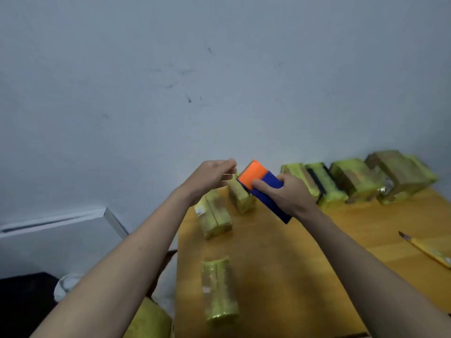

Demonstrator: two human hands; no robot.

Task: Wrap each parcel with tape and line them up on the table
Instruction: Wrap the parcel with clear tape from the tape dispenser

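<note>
Several taped parcels (341,181) already line the table's (292,264) far edge; right hand (288,193) grips an untaped orange-blue parcel (258,176) mid-air, left hand (210,176) hovers beside it, fingers loose, holding nothing.
</note>
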